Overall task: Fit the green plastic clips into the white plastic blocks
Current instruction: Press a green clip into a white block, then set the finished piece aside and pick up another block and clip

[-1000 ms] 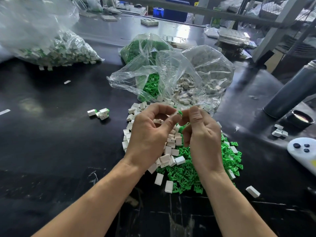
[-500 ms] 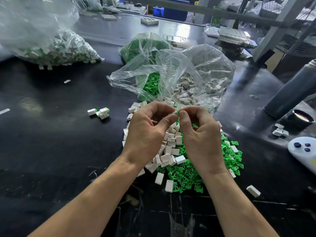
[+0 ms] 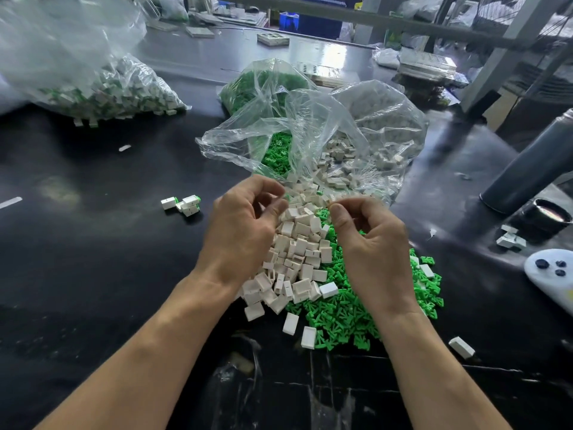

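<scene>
Green plastic clips (image 3: 341, 315) lie heaped on the black worktop (image 3: 93, 259), directly beneath and beside the right hand (image 3: 369, 243). Small white rectangular plastic blocks (image 3: 297, 249) are piled between both hands, touching the left hand (image 3: 238, 231). Both grips are curled with fingertips pinched; whether either holds a part cannot be told (nothing shows between the fingers). Behind, one clear plastic bag (image 3: 372, 125) holds blocks, another (image 3: 263, 85) holds clips.

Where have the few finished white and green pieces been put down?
The finished pieces sit in a small cluster on the black table, just beyond and left of the left hand, apart from the white blocks.
</scene>
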{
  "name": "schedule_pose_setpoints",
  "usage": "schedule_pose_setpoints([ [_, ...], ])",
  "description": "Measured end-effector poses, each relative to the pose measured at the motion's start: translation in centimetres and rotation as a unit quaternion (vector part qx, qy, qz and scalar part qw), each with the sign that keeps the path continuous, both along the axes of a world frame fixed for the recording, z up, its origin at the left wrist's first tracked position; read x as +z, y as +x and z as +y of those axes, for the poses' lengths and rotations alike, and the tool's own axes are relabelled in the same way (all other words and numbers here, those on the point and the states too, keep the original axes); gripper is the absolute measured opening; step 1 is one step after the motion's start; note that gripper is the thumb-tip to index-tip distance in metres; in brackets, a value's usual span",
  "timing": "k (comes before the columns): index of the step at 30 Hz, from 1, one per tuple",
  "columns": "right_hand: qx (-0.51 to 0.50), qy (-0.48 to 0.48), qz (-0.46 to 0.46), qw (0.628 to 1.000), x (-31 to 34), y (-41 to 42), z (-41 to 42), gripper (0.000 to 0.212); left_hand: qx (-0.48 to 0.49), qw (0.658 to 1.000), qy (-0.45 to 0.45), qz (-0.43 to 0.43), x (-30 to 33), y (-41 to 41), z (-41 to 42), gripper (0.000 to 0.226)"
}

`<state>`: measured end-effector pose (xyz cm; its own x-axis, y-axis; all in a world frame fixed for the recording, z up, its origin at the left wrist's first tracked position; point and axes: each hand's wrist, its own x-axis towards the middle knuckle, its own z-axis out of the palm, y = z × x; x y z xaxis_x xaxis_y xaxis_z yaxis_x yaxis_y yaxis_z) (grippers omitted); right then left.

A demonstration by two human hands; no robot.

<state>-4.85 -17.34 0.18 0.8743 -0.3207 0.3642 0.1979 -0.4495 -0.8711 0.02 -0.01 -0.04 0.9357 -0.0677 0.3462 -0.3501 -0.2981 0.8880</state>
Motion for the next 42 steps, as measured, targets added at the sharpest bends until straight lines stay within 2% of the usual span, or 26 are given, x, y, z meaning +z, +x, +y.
schedule_pose_setpoints([
  [5, 0.003, -0.006, 0.01, 1.0, -0.2, 0.2, 0.1, 0.005, 0.126, 0.979, 0.159, -0.008, -0.7, 2.0, 2.3, 0.006],
  [10, -0.001, -0.009, 0.022, 1.0, -0.3, 0.2, -0.3, 0.006, 0.222, 0.93, 0.291, 0.03, -1.2, 3.5, 4.1, 0.001],
  [13, -0.005, -0.006, 0.029, 1.0, -0.3, 0.3, -0.6, 0.008, 0.249, 0.905, 0.34, 0.052, -1.5, 3.9, 4.6, 0.003],
  [19, -0.027, -0.001, 0.027, 0.999, -0.3, 0.5, -1.2, 0.009, 0.266, 0.89, 0.362, 0.074, -1.7, 4.4, 5.5, 0.006],
  [29, -0.065, -0.041, 0.053, 0.996, -0.3, 0.6, -2.5, 0.011, 0.272, 0.889, 0.364, 0.056, -1.9, 4.4, 5.5, 0.028],
  [34, -0.106, -0.121, 0.113, 0.98, 0.2, 0.7, -4.1, 0.011, 0.237, 0.917, 0.319, 0.028, -1.5, 4.1, 4.4, 0.009],
  [38, -0.114, -0.16, 0.167, 0.966, 0.7, 0.6, -4.6, 0.01, 0.196, 0.933, 0.299, 0.048, -1.5, 3.5, 3.4, 0.026],
  [42, -0.095, -0.174, 0.198, 0.96, 0.8, 0.4, -4.6, 0.007, 0.169, 0.944, 0.27, 0.091, -1.5, 3.4, 3.2, 0.025],
])
